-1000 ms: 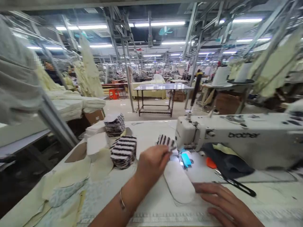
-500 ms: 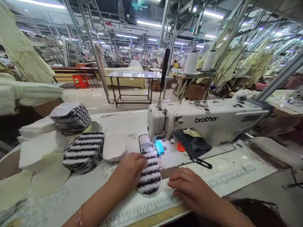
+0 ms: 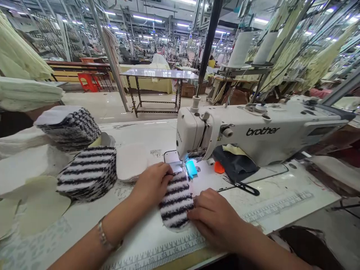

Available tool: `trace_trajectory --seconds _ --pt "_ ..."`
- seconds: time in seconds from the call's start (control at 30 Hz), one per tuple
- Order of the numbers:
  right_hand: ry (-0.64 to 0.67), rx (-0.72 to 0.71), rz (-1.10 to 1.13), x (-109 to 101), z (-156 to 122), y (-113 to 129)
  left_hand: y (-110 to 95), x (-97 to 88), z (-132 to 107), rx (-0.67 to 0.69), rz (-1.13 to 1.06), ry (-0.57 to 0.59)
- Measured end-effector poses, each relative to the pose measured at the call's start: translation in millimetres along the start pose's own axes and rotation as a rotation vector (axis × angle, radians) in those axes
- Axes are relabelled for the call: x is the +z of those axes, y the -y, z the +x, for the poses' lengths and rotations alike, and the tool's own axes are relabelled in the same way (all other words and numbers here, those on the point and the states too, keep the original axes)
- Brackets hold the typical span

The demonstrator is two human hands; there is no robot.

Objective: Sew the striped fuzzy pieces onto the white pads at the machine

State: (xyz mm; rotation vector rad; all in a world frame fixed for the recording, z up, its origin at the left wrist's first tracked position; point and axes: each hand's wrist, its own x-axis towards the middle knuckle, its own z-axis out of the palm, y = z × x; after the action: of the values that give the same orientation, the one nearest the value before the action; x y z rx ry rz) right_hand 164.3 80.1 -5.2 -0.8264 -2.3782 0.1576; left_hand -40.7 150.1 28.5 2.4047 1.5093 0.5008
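A black-and-white striped fleece piece (image 3: 176, 200) lies flat on the sewing table, its far end under the needle area of a white Brother sewing machine (image 3: 253, 131). My left hand (image 3: 153, 183) grips the piece's left edge with curled fingers. My right hand (image 3: 215, 219) presses on its right edge, fingers bent down onto the fabric. A blue guide (image 3: 191, 168) glows under the machine's lamp just beyond the piece.
Two stacks of striped pieces (image 3: 88, 172) (image 3: 69, 127) and white oval pieces (image 3: 131, 161) sit to the left. Black scissors (image 3: 244, 185), an orange tool (image 3: 218, 167) and dark cloth (image 3: 234, 165) lie under the machine arm. A ruler strip (image 3: 163, 253) runs along the table's front edge.
My left hand brought the striped piece down from near the machine head onto the white piece. Both hands then pushed it up to the needle. The camera view dropped and moved closer.
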Motion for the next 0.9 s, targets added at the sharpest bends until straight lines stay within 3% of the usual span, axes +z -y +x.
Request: trace_trajectory --seconds 0.13,0.3,0.57,0.9 --pt "-0.059 -0.033 0.046 -5.8 0.0 3.0 3.1 -4.5 -3.2 -0.015 -0.062 0.016" --pt "-0.032 0.0 0.022 5.3 -3.9 -3.2 10.8 8.9 -0.5 -0.036 -0.057 0.066" --pt "-0.122 -0.023 0.02 12.9 -9.9 -13.6 15.2 16.1 -0.3 0.054 -0.089 -0.082" --pt "-0.026 0.023 0.061 10.1 -8.9 -11.6 18.3 25.0 1.8 0.107 -0.02 -0.062"
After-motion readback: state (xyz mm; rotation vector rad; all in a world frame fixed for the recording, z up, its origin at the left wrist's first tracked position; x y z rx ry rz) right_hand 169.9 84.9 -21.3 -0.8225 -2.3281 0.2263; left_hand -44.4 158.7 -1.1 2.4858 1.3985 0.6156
